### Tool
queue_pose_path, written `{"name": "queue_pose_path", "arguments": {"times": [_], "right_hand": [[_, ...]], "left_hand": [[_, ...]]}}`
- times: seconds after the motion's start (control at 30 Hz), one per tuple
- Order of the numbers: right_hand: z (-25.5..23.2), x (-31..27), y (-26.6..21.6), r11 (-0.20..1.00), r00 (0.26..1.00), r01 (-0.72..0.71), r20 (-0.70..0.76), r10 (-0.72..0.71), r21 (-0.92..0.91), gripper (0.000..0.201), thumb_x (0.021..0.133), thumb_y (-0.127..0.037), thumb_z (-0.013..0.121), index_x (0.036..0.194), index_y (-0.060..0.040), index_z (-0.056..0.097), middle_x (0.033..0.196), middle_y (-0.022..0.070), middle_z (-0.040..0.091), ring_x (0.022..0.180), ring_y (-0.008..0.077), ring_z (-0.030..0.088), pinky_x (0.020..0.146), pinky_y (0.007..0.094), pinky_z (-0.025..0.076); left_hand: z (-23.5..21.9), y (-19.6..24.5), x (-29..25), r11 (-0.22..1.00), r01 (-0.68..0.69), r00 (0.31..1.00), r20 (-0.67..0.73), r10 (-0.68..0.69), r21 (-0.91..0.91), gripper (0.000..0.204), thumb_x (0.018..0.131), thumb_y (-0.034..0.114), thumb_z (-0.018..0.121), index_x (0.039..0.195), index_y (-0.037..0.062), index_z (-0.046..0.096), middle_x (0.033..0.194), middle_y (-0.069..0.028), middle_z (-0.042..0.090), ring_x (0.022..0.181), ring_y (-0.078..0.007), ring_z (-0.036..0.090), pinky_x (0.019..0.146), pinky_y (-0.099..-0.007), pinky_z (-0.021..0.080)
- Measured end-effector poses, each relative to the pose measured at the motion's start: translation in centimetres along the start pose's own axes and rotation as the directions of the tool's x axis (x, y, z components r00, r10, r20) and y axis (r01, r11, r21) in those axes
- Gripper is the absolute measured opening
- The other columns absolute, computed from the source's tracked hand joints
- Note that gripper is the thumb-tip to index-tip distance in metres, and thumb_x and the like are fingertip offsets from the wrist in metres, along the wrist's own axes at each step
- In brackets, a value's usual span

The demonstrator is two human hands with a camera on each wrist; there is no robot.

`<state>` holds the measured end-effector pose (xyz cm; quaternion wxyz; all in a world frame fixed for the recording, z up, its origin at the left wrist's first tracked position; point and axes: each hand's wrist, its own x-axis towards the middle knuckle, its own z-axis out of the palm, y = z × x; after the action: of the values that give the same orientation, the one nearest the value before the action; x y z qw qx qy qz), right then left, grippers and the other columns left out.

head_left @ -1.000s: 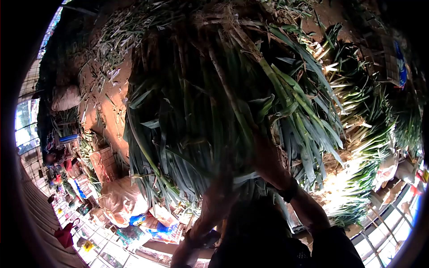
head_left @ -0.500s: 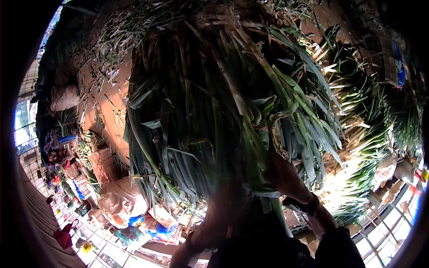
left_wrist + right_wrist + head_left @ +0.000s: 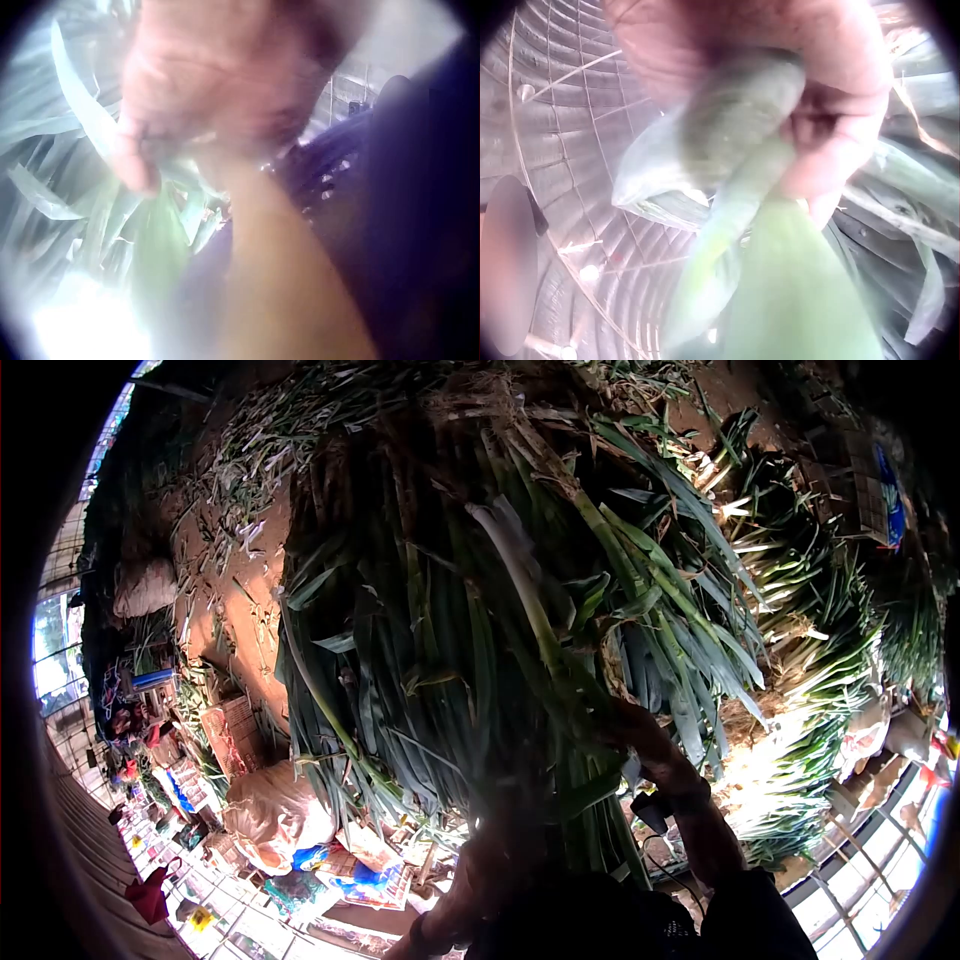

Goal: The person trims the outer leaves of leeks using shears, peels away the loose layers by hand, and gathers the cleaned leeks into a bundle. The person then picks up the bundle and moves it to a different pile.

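Observation:
My right hand (image 3: 645,735) grips a leek (image 3: 535,615) by its green upper part, fingers curled round the folded leaves. Its pale, clean stalk slants up and away over the pile. In the right wrist view, broad leaves (image 3: 802,285) hang out below the fingers (image 3: 832,161). Close to my body, the left hand (image 3: 500,840) is dark and blurred, left of the hanging leaves. From the left wrist view, that hand (image 3: 214,82) curls over a green leaf (image 3: 161,236) beneath its fingers. A large heap of leeks (image 3: 400,620) lies in front.
Another row of leeks (image 3: 800,680) lies in bright light at right. Trimmed scraps (image 3: 300,430) litter the brown ground at far left. A pale sack (image 3: 275,810) and a carton (image 3: 232,735) stand at left. Wire mesh and a ribbed wall (image 3: 562,150) show in the right wrist view.
The left hand has drawn down and toward my body. The right hand has shifted right and toward me, raising the leek's leaves. The stalk, brownish before, now shows pale.

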<state>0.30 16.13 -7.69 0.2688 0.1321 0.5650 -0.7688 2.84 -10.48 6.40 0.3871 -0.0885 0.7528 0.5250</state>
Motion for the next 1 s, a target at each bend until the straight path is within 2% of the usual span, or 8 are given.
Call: {"name": "queue_pose_path", "arguments": {"times": [0.13, 0.47, 0.6, 0.7, 0.77, 0.87, 0.93, 1.0], "right_hand": [[0.5, 0.3, -0.3, 0.954, 0.978, -0.204, 0.002, 0.208, 0.218, 0.05, 0.091, -0.016, 0.068, 0.137, -0.0001, 0.055, 0.111, -0.0016, 0.065, 0.096, 0.0054, 0.058, 0.077, 0.025, 0.047], [0.9, 0.6, -1.0, 0.989, 0.985, -0.141, -0.109, 0.135, -0.051, 0.037, 0.09, -0.021, 0.072, 0.12, -0.0007, 0.065, 0.096, -0.003, 0.065, 0.084, 0.0047, 0.055, 0.074, 0.025, 0.047], [0.4, 0.7, -0.1, 0.953, 0.978, -0.206, -0.079, 0.193, -0.221, 0.034, 0.092, -0.011, 0.067, 0.125, -0.0058, 0.063, 0.11, 0.0046, 0.069, 0.094, 0.0101, 0.064, 0.081, 0.0276, 0.053], [-0.8, 0.8, 5.0, 0.952, 0.998, -0.031, -0.069, 0.011, -0.305, 0.04, 0.09, -0.022, 0.075, 0.122, -0.0005, 0.065, 0.098, -0.0014, 0.068, 0.086, 0.0061, 0.058, 0.076, 0.0252, 0.049], [-0.2, 1.0, 4.0, 0.908, 0.992, 0.107, -0.02, -0.126, -0.405, 0.038, 0.091, -0.021, 0.074, 0.121, 0.0001, 0.065, 0.1, 0.0002, 0.069, 0.087, 0.0067, 0.059, 0.077, 0.0263, 0.05], [0.9, 0.6, 0.9, 0.942, 0.982, -0.133, -0.166, 0.085, -0.307, 0.035, 0.09, -0.02, 0.074, 0.118, 0.0006, 0.066, 0.1, 0.0032, 0.071, 0.089, 0.0074, 0.06, 0.079, 0.0285, 0.051], [1.1, 0.9, 1.3, 0.869, 0.977, -0.173, -0.195, 0.09, -0.464, 0.033, 0.09, -0.019, 0.075, 0.115, 0.0003, 0.067, 0.096, 0.0026, 0.071, 0.087, 0.0083, 0.061, 0.076, 0.029, 0.051], [1.8, 0.6, 0.3, 0.767, 0.968, -0.223, -0.23, 0.101, -0.602, 0.032, 0.089, -0.019, 0.075, 0.113, 0.0001, 0.067, 0.093, 0.0019, 0.071, 0.085, 0.0092, 0.062, 0.073, 0.0296, 0.051]], "left_hand": [[0.9, -1.0, -0.7, 0.995, -0.088, 0.994, 0.066, 0.084, 0.051, 0.051, 0.091, 0.013, 0.067, 0.139, 0.0009, 0.052, 0.11, -0.0163, 0.068, 0.095, -0.0188, 0.067, 0.076, -0.0322, 0.053], [2.0, -1.8, 1.3, 0.939, -0.274, 0.962, 0.036, 0.272, 0.207, 0.048, 0.093, 0.017, 0.065, 0.137, 0.0065, 0.051, 0.105, -0.0149, 0.065, 0.077, -0.0229, 0.065, 0.066, -0.039, 0.054], [0.8, 1.0, 5.0, 0.948, -0.147, 0.989, 0.03, 0.144, 0.282, 0.026, 0.092, 0.009, 0.065, 0.116, 0.0017, 0.064, 0.103, -0.0136, 0.069, 0.086, -0.0178, 0.067, 0.069, -0.0299, 0.052], [-0.4, 1.3, 9.4, 0.986, -0.018, 0.995, -0.097, 0.034, 0.165, 0.058, 0.091, 0.025, 0.069, 0.141, 0.005, 0.047, 0.092, -0.0189, 0.067, 0.075, -0.0314, 0.068, 0.065, -0.0437, 0.053], [-1.2, -1.9, 13.8, 0.868, -0.264, 0.933, -0.117, 0.34, 0.42, 0.028, 0.091, 0.011, 0.067, 0.117, 0.0002, 0.062, 0.088, -0.0141, 0.066, 0.068, -0.0221, 0.065, 0.058, -0.0345, 0.05], [-3.3, -1.5, 20.7, 0.951, -0.207, 0.952, -0.178, 0.25, 0.231, 0.031, 0.091, 0.014, 0.068, 0.118, 0.0002, 0.061, 0.082, -0.0128, 0.065, 0.064, -0.0198, 0.062, 0.055, -0.0339, 0.048], [-4.8, -1.3, 24.6, 0.851, -0.374, 0.852, -0.226, 0.472, 0.368, 0.03, 0.091, 0.017, 0.068, 0.116, 0.0015, 0.062, 0.081, -0.0079, 0.063, 0.063, -0.0152, 0.06, 0.057, -0.0316, 0.048], [-6.3, 0.5, 25.1, 0.964, -0.248, 0.943, -0.202, 0.263, 0.098, 0.031, 0.091, 0.018, 0.068, 0.116, 0.002, 0.062, 0.082, -0.0058, 0.063, 0.066, -0.0134, 0.061, 0.06, -0.0305, 0.049]]}}
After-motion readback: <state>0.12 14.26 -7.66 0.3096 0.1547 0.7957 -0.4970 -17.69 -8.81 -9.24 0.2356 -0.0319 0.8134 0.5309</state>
